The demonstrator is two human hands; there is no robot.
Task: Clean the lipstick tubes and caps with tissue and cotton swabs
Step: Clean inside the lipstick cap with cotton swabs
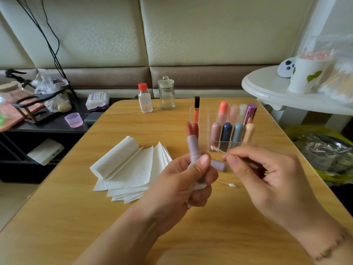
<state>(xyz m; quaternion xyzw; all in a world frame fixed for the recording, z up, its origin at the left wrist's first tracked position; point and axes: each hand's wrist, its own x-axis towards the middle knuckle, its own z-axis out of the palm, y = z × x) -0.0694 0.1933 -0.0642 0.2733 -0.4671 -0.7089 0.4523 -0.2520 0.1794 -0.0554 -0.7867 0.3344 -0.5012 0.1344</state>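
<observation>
Left grip [183, 180] clamps one lipstick tube [193, 148]; right grip [254, 169] pinches one swab [216, 149]; eight tubes in organizer [219, 148].

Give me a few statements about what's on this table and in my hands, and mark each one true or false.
1. The left hand holds an open lipstick with tissue. True.
2. The right hand is empty. False: it pinches a cotton swab.
3. The lilac cap lies on the table. True.
4. The glass jar has no lid. False: a knobbed lid sits on it.
5. The stack of tissues lies right of the organizer. False: it lies to its left.
</observation>
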